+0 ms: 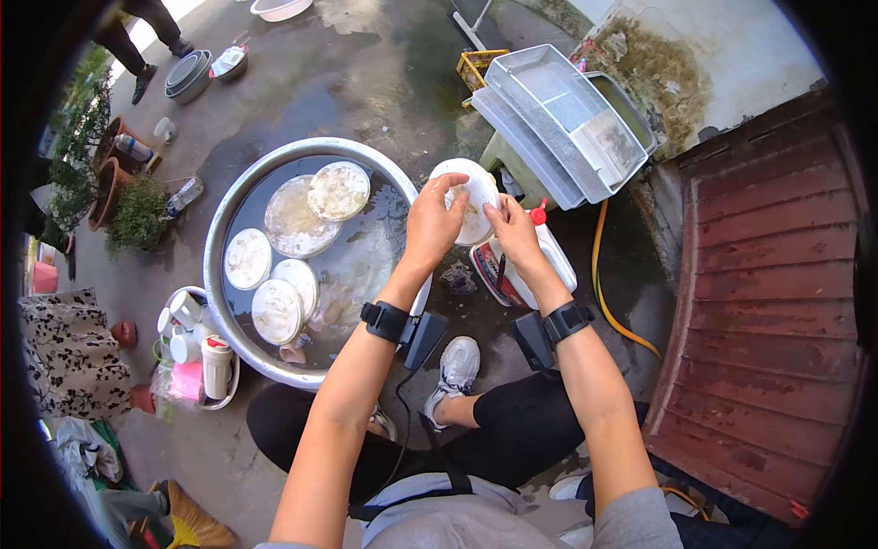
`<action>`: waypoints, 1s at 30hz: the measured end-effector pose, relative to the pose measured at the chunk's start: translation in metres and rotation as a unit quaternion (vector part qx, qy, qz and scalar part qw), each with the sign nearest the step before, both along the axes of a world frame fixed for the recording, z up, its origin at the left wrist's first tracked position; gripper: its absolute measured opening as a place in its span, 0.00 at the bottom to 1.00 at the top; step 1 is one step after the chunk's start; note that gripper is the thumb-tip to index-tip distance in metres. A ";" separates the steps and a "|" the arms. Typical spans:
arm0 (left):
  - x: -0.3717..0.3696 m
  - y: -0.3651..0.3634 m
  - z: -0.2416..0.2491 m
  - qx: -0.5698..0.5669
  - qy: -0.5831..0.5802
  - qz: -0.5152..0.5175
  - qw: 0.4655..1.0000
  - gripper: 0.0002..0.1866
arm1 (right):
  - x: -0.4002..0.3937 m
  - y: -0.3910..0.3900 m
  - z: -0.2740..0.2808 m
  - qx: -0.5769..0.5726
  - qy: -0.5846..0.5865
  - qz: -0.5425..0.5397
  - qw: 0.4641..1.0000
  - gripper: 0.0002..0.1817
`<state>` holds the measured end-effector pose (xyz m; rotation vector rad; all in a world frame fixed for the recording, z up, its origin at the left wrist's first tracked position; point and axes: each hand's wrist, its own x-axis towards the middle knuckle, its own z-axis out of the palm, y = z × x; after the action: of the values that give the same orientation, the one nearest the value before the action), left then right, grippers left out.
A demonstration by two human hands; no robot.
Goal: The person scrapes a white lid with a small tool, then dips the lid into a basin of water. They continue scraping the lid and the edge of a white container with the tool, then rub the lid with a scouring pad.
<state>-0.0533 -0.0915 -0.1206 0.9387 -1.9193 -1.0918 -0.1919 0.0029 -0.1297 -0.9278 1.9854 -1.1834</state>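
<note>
A white round lid [474, 218] with brownish stains is held up past the right rim of a wide metal basin [222, 322]. My left hand [433, 220] grips the lid's left side, with the thumb over its face. On the lower right edge, my right hand [515, 238] has its fingers closed against the same lid; its fingertips are partly hidden. Dark water fills the basin, where several similar stained discs lie, among them one at the top [338, 190] overlapping a larger one [294, 224]. A white jug with a red cap [539, 216] stands just beyond my right hand.
Stacked clear plastic bins [572, 119] stand at the upper right, near a yellow hose [615, 311] and a red corrugated panel [759, 320]. A tub of cups [229, 392] sits left of the basin. Potted plants [137, 220] and another person's legs [137, 41] are farther left.
</note>
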 end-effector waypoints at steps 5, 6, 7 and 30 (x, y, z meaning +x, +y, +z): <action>0.012 0.018 0.020 0.160 0.067 -0.036 0.984 0.15 | 0.018 -0.001 0.018 0.058 0.140 0.015 0.988 0.13; 0.012 0.025 0.028 0.171 0.070 -0.058 0.981 0.16 | 0.022 0.001 0.017 0.058 0.138 0.015 0.989 0.13; 0.010 0.031 0.031 0.117 0.047 -0.032 0.992 0.16 | 0.025 0.002 0.017 0.059 0.186 0.026 0.980 0.13; 0.121 0.008 -0.225 0.652 0.276 0.299 0.640 0.10 | 0.019 0.011 -0.022 0.183 0.197 0.044 0.962 0.16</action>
<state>0.0675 -0.0831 -0.3452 1.5080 0.0221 -1.9619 -0.1729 0.0141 -0.1517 -1.0995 2.3402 -0.5771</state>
